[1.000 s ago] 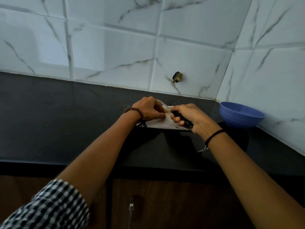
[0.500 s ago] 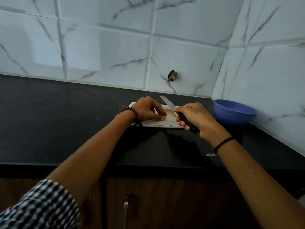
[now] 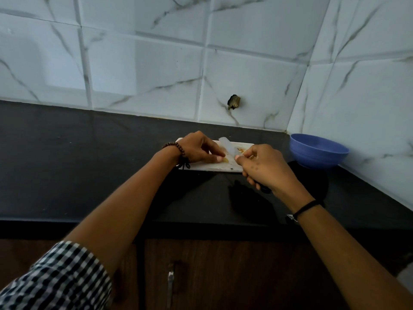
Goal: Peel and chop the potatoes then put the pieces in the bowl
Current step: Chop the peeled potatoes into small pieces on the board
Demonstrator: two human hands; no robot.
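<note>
Chopping is the step in hand: on the white cutting board (image 3: 210, 167) near the table's back edge, the left hand (image 3: 199, 148) pinches a small yellow potato piece (image 3: 225, 160), while the right hand (image 3: 263, 166) is curled round the knife (image 3: 226, 147), its blurred blade angled over the piece. Next the blade must come down beside those fingertips, not on them. The blue bowl (image 3: 317, 151) stands by the back right corner; no pieces show inside it.
</note>
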